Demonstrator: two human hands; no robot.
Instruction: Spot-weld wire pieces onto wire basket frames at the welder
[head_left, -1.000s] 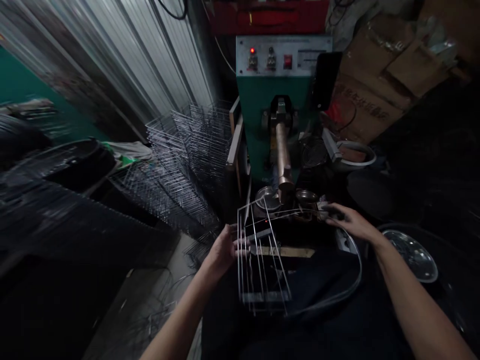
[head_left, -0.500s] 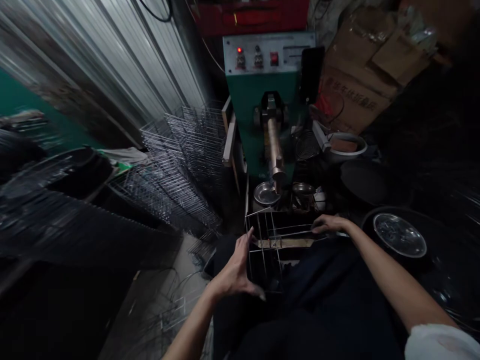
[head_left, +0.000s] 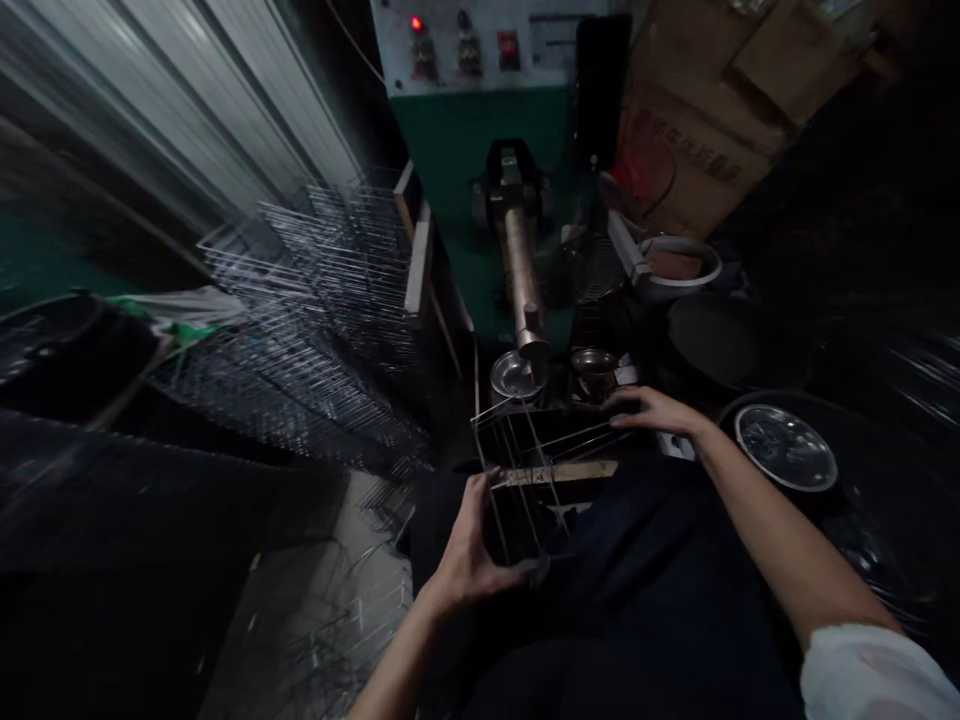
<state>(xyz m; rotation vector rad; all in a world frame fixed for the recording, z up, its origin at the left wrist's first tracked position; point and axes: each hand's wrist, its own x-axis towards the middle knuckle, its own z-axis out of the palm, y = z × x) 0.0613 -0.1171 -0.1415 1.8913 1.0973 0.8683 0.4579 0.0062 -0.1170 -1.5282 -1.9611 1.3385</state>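
A thin metal wire frame point(head_left: 534, 481) lies tilted over my lap, below the machine's arm. My left hand point(head_left: 471, 562) grips its near left side, with the thumb at the bottom edge and the fingers along the upper side. At the frame's right end, my right hand point(head_left: 654, 411) has its bent fingers on the long wires; the exact fingertip contact is dark and blurred. A pale flat strip point(head_left: 562, 473) runs crosswise at the frame. Just beyond is a small metal dish point(head_left: 517, 375) under the tip of a copper-coloured machine arm point(head_left: 523, 270).
A green machine point(head_left: 442, 140) with a lit red lamp stands ahead. Stacked wire racks point(head_left: 330, 290) rise at left. To the right are a white bowl point(head_left: 679, 268), a round dark lid point(head_left: 712, 338), a clear round dish point(head_left: 786, 447) and a cardboard box point(head_left: 697, 130).
The view has tipped down and turned right, so the machine sits higher and further left. Both hands stay at the wire frame; the right fingers look slightly more raised.
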